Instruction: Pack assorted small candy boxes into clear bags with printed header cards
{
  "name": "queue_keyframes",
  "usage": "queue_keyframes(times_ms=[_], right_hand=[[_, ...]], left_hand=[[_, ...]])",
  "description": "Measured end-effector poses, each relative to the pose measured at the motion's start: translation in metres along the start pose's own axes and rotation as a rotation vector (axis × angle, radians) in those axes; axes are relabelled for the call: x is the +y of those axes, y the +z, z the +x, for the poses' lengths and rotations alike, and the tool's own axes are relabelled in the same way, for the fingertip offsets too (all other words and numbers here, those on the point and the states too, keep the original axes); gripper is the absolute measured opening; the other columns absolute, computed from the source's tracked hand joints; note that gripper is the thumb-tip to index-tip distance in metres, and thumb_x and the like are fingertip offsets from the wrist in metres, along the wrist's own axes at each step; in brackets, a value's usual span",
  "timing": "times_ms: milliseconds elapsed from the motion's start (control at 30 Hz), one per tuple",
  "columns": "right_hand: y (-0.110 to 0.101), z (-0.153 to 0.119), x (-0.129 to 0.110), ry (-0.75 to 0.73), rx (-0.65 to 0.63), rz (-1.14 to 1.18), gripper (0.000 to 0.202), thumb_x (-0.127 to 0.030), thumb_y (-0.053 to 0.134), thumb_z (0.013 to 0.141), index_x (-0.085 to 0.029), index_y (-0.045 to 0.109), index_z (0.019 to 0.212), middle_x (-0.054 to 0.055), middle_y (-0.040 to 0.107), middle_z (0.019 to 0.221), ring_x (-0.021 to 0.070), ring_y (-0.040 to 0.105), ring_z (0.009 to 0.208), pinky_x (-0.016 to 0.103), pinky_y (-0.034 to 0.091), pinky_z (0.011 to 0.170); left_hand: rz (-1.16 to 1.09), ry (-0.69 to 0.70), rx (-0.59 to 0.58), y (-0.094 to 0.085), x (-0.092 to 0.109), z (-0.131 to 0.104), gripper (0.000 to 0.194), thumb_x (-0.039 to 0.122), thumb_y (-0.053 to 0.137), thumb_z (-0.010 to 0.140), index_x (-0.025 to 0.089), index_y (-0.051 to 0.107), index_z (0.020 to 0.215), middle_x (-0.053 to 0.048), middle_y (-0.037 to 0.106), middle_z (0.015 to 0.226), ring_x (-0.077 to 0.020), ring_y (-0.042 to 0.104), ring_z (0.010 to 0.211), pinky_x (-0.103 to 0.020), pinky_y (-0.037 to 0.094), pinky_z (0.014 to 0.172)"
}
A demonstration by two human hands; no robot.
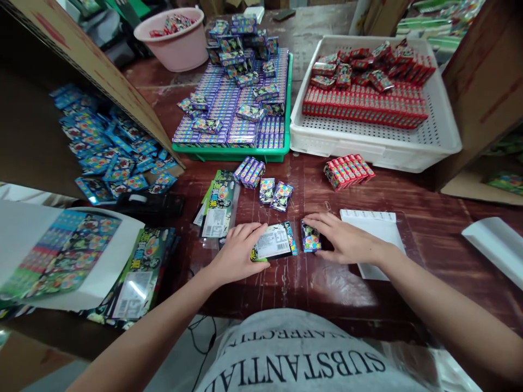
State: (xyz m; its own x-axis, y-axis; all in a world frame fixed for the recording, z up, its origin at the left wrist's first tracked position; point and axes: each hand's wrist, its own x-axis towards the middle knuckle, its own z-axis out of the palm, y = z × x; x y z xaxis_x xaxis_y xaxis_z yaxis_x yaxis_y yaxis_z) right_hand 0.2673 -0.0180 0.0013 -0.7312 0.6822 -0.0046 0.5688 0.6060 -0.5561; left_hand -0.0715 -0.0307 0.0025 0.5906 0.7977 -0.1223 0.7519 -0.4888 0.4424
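Note:
My left hand (243,251) is closed round the left end of a flat printed packet (273,242) with a white barcode label, lying on the table. To its right, my right hand (343,238) grips a small purple candy box (310,238) between thumb and fingers, just apart from the packet. Beyond my hands lie two loose purple boxes (281,196) and a short row of purple boxes (249,172). More printed packets (220,204) are stacked by my left hand. A row of red boxes (349,171) sits farther right.
A green tray (288,109) of purple boxes and a white perforated tray (392,149) of red boxes stand behind. A pink tub (175,49) is at the back left. Cardboard partitions flank the table; blue packets (110,147) pile up at left. White folded card (376,237) lies right.

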Motion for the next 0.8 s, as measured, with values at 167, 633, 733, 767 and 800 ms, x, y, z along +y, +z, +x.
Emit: queue_keyframes(times_ms=[167, 633, 733, 767, 800], right_hand=[[0.004, 0.007, 0.001, -0.06, -0.038, 0.14, 0.077, -0.031, 0.074, 0.083, -0.017, 0.042, 0.152, 0.017, 0.045, 0.155, 0.0304, 0.044, 0.142, 0.052, 0.04, 0.117], [0.021, 0.027, 0.002, -0.054, 0.028, 0.279, 0.072, -0.036, 0.077, 0.084, -0.02, 0.047, 0.147, 0.017, 0.044, 0.154, 0.0292, 0.045, 0.143, 0.05, 0.042, 0.116], [0.027, 0.029, -0.003, -0.071, 0.054, 0.28, 0.075, -0.039, 0.079, 0.082, -0.022, 0.046, 0.147, 0.016, 0.049, 0.15, 0.0299, 0.048, 0.14, 0.051, 0.042, 0.116], [0.027, 0.029, -0.003, -0.079, 0.053, 0.27, 0.078, -0.041, 0.079, 0.082, -0.023, 0.044, 0.149, 0.016, 0.05, 0.15, 0.0303, 0.048, 0.14, 0.052, 0.041, 0.117], [0.027, 0.029, -0.003, -0.082, 0.053, 0.253, 0.081, -0.043, 0.079, 0.082, -0.023, 0.041, 0.151, 0.016, 0.049, 0.151, 0.0309, 0.047, 0.142, 0.054, 0.038, 0.118]], left_hand=[[-0.001, 0.034, 0.009, 0.004, 0.001, 0.001, 0.093, 0.043, 0.082, 0.073, 0.025, 0.038, 0.153, -0.011, 0.048, 0.148, -0.0318, 0.044, 0.133, -0.048, 0.033, 0.112], [-0.019, -0.004, 0.015, 0.002, 0.008, 0.004, 0.093, 0.043, 0.082, 0.071, 0.02, 0.042, 0.151, -0.011, 0.049, 0.148, -0.0317, 0.044, 0.133, -0.047, 0.034, 0.113], [-0.015, -0.019, 0.017, 0.003, 0.013, 0.004, 0.094, 0.043, 0.084, 0.069, 0.02, 0.042, 0.15, -0.012, 0.049, 0.148, -0.0322, 0.044, 0.132, -0.047, 0.035, 0.113], [-0.012, -0.027, 0.021, 0.003, 0.014, 0.003, 0.094, 0.043, 0.083, 0.069, 0.019, 0.043, 0.15, -0.012, 0.049, 0.148, -0.0324, 0.045, 0.132, -0.048, 0.035, 0.113], [-0.009, -0.035, 0.027, 0.003, 0.014, 0.003, 0.093, 0.044, 0.083, 0.07, 0.019, 0.043, 0.15, -0.012, 0.049, 0.148, -0.0326, 0.045, 0.132, -0.048, 0.035, 0.112]])
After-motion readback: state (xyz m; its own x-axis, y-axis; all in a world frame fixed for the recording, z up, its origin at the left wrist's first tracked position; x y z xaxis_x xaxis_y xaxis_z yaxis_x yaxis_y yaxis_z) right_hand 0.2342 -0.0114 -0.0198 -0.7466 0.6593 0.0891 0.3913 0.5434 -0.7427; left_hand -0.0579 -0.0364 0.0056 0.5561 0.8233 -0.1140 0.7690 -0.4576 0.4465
